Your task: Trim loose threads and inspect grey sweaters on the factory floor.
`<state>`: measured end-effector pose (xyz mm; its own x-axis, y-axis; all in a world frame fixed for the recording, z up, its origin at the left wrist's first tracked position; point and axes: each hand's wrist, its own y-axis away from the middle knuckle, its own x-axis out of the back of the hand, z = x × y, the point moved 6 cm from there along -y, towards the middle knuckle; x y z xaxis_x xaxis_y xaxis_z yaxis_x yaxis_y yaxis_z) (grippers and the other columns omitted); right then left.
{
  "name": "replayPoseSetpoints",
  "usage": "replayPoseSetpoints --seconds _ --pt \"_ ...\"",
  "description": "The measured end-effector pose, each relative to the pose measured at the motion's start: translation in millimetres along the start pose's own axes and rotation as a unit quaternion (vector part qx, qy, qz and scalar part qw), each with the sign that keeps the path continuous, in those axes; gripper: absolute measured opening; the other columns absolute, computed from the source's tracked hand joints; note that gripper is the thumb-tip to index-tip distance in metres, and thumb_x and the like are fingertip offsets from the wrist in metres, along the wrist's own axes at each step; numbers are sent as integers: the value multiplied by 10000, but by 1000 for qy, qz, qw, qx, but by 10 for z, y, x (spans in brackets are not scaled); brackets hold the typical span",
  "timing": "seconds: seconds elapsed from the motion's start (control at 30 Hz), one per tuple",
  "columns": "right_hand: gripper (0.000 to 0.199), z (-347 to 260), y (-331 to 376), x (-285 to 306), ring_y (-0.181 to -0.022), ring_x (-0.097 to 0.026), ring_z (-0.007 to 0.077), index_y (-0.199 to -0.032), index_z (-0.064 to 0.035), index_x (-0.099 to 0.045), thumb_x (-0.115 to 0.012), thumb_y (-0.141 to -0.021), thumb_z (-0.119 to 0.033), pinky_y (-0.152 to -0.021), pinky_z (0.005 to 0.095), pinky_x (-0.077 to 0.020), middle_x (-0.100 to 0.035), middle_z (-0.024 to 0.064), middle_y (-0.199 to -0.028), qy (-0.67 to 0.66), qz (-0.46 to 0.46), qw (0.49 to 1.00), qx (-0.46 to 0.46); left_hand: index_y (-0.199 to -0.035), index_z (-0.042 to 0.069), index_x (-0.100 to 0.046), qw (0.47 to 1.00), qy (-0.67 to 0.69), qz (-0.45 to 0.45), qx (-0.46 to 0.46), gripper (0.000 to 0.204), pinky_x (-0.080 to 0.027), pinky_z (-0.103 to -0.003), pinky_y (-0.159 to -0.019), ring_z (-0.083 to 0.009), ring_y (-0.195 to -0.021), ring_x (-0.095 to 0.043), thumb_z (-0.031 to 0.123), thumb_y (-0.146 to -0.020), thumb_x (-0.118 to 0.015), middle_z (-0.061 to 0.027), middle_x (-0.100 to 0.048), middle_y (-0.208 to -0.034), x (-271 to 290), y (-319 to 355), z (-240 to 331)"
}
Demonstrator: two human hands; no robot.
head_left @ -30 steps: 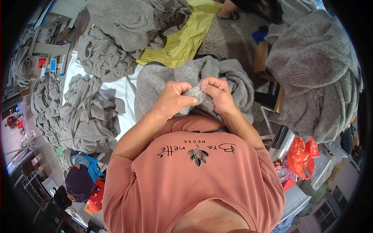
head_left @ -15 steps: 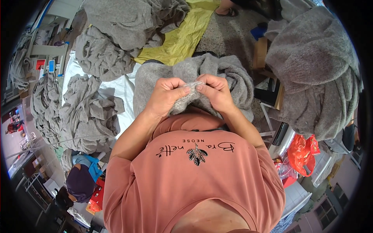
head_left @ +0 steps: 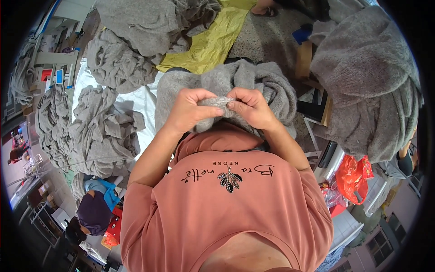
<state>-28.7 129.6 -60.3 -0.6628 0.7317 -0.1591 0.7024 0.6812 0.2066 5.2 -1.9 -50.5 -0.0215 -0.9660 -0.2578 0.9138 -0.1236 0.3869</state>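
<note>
A fuzzy grey knitted garment (head_left: 272, 90) lies bunched across my lap. My left hand (head_left: 192, 109) grips a raised edge of it, with the thumb below and the fingers above. Close beside it, my right hand (head_left: 251, 108) pinches the same edge between thumb and forefinger. A short, lighter strip of knit stretches between the two hands. The other fingers of both hands are curled, and whatever lies under them is hidden.
Heaps of grey knitwear (head_left: 104, 127) lie at the left on white sheeting (head_left: 145, 113). A yellow sheet (head_left: 206, 52) is spread ahead. More grey knitwear (head_left: 362, 68) is piled high at the right, above a red plastic bag (head_left: 351, 179). Another person (head_left: 95, 213) is at lower left.
My left hand has shifted slightly, its thumb now lower and further from the fingers. The knit edge between my hands has turned, showing a smoother, folded strip.
</note>
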Motion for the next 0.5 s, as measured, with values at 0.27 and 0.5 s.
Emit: replayPoseSetpoints --seconds 0.27,0.5 --pt "26 -111 33 -31 -591 -400 32 -780 3 -516 -495 -767 -5 -506 198 -346 -480 -22 -636 91 19 994 51 -739 6 -606 999 4 -34 -4 41 -342 -167 -503 -15 -583 -439 18 -700 -605 31 -547 -657 -145 -22 -52" --pt "34 -78 42 -4 -612 -424 39 -793 1 -515 -489 -772 -4 -518 210 -369 -482 6 -631 90 50 994 33 -733 14 -588 944 -249 1 -216 18 -344 -165 -504 -17 -564 -431 14 -715 -589 34 -537 -651 -189 4 58"
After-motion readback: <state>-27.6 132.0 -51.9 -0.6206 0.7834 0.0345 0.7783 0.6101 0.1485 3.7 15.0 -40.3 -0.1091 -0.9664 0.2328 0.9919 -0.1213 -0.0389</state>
